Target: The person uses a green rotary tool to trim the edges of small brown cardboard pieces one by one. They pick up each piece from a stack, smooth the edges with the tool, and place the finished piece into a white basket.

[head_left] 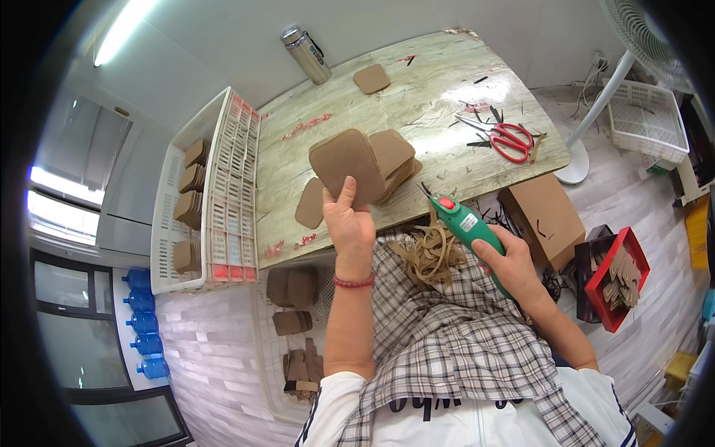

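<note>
My left hand [350,227] grips a brown rounded-square piece [344,160] by its near edge, thumb on top, and holds it above the table. Just behind it is a stack of similar brown pieces [395,160], and a single piece [310,203] lies to its left. In my right hand [514,268] is a green handheld electric tool [462,223] with a red button and a thin pronged tip. That tip points toward the stack, apart from the held piece. Tan trimmed strips [428,253] lie on my checked apron [439,328].
Red-handled scissors [510,141] lie among dark scraps on the table [439,97], with a steel flask [307,56] at its back. A white crate [231,194] of brown pieces stands left. Right are a cardboard box [544,220], a red tray [624,279] and a fan [603,97].
</note>
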`<state>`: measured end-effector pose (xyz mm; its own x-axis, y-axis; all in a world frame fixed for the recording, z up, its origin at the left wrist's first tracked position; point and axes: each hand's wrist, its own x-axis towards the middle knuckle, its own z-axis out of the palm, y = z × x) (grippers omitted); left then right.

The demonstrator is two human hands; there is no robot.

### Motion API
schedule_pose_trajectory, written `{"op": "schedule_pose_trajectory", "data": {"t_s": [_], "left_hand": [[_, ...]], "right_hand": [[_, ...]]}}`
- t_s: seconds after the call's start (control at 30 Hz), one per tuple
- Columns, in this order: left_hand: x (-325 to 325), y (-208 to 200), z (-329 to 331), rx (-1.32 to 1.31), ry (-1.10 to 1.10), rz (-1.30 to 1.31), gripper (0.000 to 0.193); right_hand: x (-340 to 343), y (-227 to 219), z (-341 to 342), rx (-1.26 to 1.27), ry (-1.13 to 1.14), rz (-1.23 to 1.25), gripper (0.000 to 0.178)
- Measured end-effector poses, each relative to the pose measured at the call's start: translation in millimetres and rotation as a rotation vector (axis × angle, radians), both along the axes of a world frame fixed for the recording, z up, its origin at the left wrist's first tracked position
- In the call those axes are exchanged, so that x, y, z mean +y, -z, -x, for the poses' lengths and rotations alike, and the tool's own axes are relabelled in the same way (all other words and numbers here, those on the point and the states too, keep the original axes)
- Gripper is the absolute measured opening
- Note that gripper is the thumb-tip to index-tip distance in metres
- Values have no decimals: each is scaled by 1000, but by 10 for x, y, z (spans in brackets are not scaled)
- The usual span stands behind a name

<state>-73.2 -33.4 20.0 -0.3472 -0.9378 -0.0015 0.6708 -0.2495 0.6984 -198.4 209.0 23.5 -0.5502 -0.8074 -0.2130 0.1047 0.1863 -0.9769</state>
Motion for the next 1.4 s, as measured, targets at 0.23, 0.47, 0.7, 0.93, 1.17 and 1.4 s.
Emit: {"op": "schedule_pose_trajectory", "data": {"t_s": [0.23, 0.47, 0.7, 0.93, 1.17, 1.4], "left_hand": [[313, 142, 134, 356, 59, -321, 41], [428, 136, 208, 426, 95, -334, 40], [532, 190, 232, 359, 153, -295, 41], [699, 244, 232, 279, 179, -239, 46], [878, 317, 225, 220, 207, -254, 41], [899, 392, 108, 185, 331, -217, 35]], "right_hand": [[-90, -142, -45, -78, -45, 62, 35], [-48, -192, -51, -138, -41, 65, 34], [-15, -254, -24, -119, -50, 81, 35], [-9, -255, -19, -83, -11, 79, 38], [-14, -254, 35, -23, 24, 62, 37], [50, -334, 115, -115, 4, 85, 35]]}}
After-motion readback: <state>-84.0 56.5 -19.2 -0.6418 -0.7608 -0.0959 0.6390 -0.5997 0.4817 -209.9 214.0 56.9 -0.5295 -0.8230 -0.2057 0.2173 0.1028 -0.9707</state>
